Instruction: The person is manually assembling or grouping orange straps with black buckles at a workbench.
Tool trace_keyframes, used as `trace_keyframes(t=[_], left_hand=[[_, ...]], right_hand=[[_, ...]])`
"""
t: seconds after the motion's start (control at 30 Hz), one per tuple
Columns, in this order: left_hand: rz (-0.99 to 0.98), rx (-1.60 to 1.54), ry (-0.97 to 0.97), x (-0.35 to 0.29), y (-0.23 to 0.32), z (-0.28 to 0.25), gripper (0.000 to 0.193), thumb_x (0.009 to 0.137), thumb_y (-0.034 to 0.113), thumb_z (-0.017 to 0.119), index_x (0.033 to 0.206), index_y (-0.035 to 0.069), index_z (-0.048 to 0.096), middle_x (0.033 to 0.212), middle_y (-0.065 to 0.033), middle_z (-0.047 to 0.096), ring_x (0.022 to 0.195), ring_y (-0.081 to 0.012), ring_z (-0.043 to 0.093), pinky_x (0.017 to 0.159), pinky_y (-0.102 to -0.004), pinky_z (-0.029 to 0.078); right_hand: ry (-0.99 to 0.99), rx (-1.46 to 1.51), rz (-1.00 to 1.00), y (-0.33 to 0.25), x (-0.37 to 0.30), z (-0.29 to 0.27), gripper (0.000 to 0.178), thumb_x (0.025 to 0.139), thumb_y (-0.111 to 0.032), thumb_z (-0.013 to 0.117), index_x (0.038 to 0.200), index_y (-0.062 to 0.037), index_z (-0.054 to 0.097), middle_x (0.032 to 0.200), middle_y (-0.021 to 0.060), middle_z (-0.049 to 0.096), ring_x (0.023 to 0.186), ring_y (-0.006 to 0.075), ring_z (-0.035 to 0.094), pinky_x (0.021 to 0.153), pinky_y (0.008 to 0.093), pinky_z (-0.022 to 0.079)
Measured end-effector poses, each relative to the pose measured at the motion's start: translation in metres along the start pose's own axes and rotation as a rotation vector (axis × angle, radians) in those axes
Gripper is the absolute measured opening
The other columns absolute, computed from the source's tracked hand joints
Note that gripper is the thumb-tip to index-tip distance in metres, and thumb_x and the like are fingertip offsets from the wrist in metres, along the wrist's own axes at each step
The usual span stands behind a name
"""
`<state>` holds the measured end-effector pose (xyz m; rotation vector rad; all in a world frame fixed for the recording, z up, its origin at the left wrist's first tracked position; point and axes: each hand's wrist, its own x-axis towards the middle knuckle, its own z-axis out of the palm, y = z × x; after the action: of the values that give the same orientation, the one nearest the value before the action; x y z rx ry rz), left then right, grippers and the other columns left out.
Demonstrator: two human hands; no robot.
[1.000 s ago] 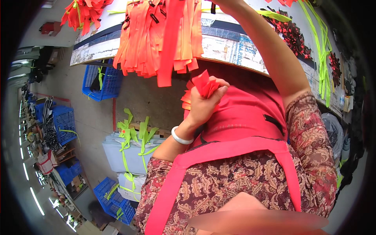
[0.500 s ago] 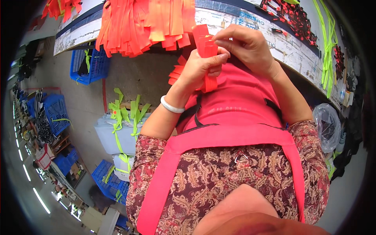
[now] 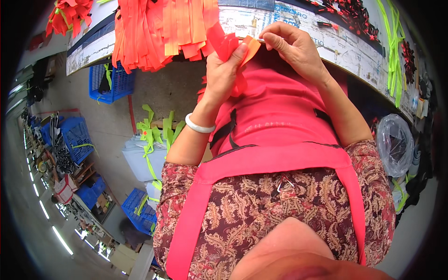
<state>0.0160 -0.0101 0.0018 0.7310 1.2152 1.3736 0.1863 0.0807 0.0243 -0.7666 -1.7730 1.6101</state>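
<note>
My left hand [image 3: 221,74], a white bangle [image 3: 199,124] on its wrist, is closed round a bundle of orange-red fabric strips [image 3: 221,41]. One bright orange strip [image 3: 251,46] sticks out past the thumb toward the right. Just right of that strip is my right hand [image 3: 295,50], its thumb and forefinger bent together. A small pale thing shows by its fingertips; what it is I cannot make out. A large pile of orange-red strips [image 3: 140,35] hangs over the table edge to the left of my hands.
The worktable [image 3: 347,60] runs across the top. Black and red small parts [image 3: 350,18] and yellow-green strips [image 3: 394,51] lie at its right. Blue crates [image 3: 111,84] stand at the left, near a pale stack [image 3: 135,156] tied with yellow-green strips. A clear plastic bag [image 3: 394,140] hangs at the right.
The bundle has tipped over in my left hand and one strip now points right, apart from the others. My right hand has drawn back slightly from the bundle. The whole view has shifted a little.
</note>
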Motion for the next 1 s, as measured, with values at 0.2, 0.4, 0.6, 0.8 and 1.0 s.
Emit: trace_keyframes(t=[0.2,0.4,0.6,0.8,1.0], left_hand=[[0.235,0.236,-0.054,0.003,-0.003,0.001,0.014,0.094,0.015,0.061,0.095,0.003,0.067,0.077,0.0054,0.059,0.067,-0.0027,0.049,0.059,-0.0179,0.039],[0.148,0.245,-0.221,0.009,0.005,-0.004,0.013,0.093,0.012,0.061,0.094,0.0,0.065,0.078,0.0004,0.063,0.068,-0.0065,0.056,0.061,-0.0207,0.045],[0.342,0.49,-0.195,0.007,-0.005,0.002,0.007,0.091,0.007,0.062,0.088,0.001,0.062,0.074,0.0001,0.06,0.064,-0.006,0.055,0.058,-0.0217,0.044],[0.266,0.309,-0.217,0.009,-0.001,0.022,0.01,0.092,0.008,0.06,0.084,0.001,0.06,0.078,-0.0027,0.062,0.067,-0.0095,0.058,0.061,-0.0238,0.046],[-0.032,0.083,-0.258,0.012,0.001,-0.003,0.017,0.094,0.014,0.059,0.084,0.001,0.064,0.073,-0.0003,0.063,0.067,-0.0068,0.055,0.062,-0.0221,0.045]], right_hand=[[-0.08,-0.137,0.012,0.0,-0.004,0.003,0.016,0.094,-0.013,0.055,0.097,0.0017,0.061,0.075,0.002,0.057,0.07,0.0082,0.052,0.064,0.0254,0.045],[-0.182,-0.286,-0.027,-0.001,-0.01,-0.003,0.018,0.093,-0.017,0.057,0.093,0.0008,0.059,0.069,0.0022,0.053,0.066,0.0093,0.048,0.06,0.0272,0.042],[-0.13,-0.027,0.099,0.019,-0.018,0.002,0.02,0.09,-0.021,0.059,0.087,-0.0006,0.058,0.067,-0.0023,0.051,0.063,0.0079,0.046,0.056,0.0254,0.037],[-0.035,0.601,0.606,0.047,-0.029,0.012,0.018,0.092,-0.021,0.057,0.095,-0.0039,0.062,0.082,-0.0037,0.058,0.077,0.003,0.051,0.069,0.0207,0.042],[-0.052,0.524,0.45,0.012,-0.032,-0.001,0.039,0.093,-0.007,0.054,0.129,0.0059,0.048,0.127,0.0157,0.054,0.115,0.0189,0.056,0.103,0.0294,0.041]])
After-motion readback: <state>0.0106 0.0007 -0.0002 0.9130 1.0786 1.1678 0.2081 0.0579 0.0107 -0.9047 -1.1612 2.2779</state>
